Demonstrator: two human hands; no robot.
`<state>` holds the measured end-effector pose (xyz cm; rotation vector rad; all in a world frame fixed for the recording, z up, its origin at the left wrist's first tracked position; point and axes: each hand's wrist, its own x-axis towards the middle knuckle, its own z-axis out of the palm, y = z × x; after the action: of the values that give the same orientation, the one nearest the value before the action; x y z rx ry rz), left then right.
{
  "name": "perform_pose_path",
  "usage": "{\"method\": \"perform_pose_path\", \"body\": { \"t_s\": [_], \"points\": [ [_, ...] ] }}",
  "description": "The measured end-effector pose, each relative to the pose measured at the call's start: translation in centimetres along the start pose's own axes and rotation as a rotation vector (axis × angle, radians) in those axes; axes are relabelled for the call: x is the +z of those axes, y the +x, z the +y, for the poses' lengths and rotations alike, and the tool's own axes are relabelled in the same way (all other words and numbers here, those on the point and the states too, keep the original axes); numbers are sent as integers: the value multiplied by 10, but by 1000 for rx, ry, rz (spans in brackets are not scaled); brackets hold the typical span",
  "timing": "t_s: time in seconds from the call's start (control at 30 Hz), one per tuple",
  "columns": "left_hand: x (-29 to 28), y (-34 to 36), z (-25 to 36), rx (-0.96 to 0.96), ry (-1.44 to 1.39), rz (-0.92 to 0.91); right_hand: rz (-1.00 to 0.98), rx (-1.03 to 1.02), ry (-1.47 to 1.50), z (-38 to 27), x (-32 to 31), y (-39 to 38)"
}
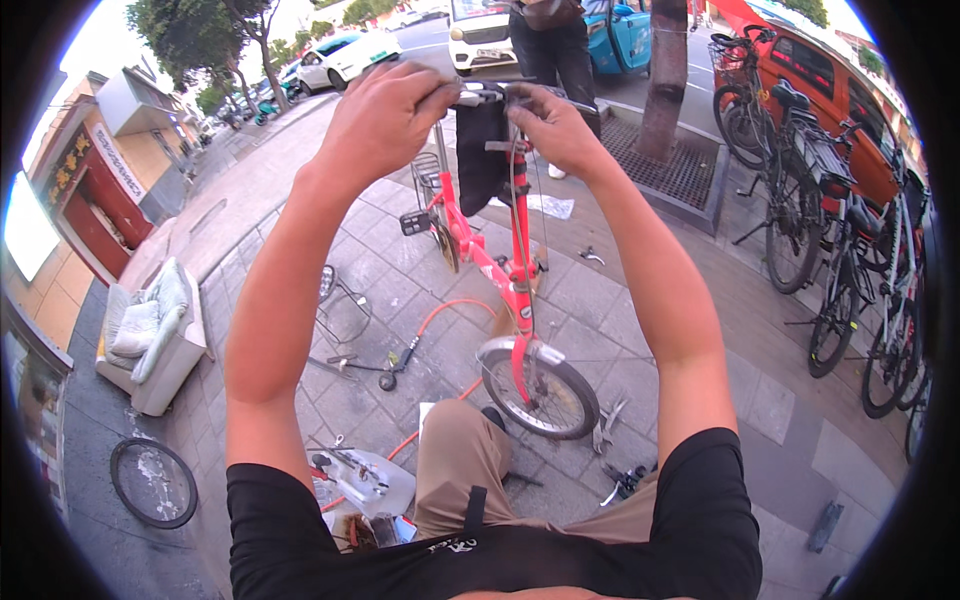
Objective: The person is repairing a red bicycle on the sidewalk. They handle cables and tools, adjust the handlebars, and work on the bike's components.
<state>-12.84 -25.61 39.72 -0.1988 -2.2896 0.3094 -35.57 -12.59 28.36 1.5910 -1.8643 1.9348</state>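
Observation:
A red folding bicycle (517,293) stands in front of me, its small front wheel (545,395) nearest my knee. My left hand (385,118) is closed at the left part of the handlebar (481,96), fingertips partly hidden behind it. On the right side, my right hand (560,128) has thumb and fingers closed around the bar near the top of the red stem (519,195). Between both hands hangs a black, long, rounded shape (482,155); whether it is a saddle or a bag I cannot tell. A black pedal (415,223) sticks out to the left.
An orange hose (440,312) with a black fitting crosses the paving. Tools lie in a white container (375,485) by my left knee. Brake parts (625,484) lie right. A tyre (153,483), sofa (155,335), parked bikes (790,180) and a standing person (555,50) surround me.

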Motion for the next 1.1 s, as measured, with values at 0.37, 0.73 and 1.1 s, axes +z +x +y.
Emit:
{"method": "perform_pose_path", "body": {
  "t_s": [0.37, 0.73, 1.1],
  "points": [
    [29, -18, -58, -253, 99, -245, 37, -72, -70, 3, 12, 34],
    [69, -36, -110, -304, 315, -247, -80, -168, -372, -17, 47, 47],
    [62, -33, -100, -244, 310, -254, -318, -344, -831, -53, 53, 68]
  ]
}}
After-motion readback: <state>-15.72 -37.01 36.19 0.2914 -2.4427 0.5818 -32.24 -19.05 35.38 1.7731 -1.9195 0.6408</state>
